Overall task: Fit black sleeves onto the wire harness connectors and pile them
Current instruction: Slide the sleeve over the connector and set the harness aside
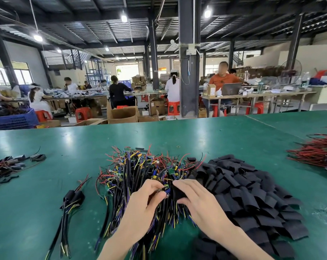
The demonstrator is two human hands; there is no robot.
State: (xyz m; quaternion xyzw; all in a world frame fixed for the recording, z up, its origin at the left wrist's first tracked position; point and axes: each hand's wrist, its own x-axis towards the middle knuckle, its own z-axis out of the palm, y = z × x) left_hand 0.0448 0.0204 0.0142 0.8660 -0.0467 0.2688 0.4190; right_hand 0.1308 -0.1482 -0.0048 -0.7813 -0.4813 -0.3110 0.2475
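The left fingers (153, 185) pinch a connector (164, 188); right fingers (186, 185) clasp a matte black sleeve (178, 193).

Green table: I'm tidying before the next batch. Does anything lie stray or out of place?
A small yellow ring lies alone on the green table beyond the harness pile. A dark strip, perhaps a sleeve, lies far left, apart from the sleeve pile.
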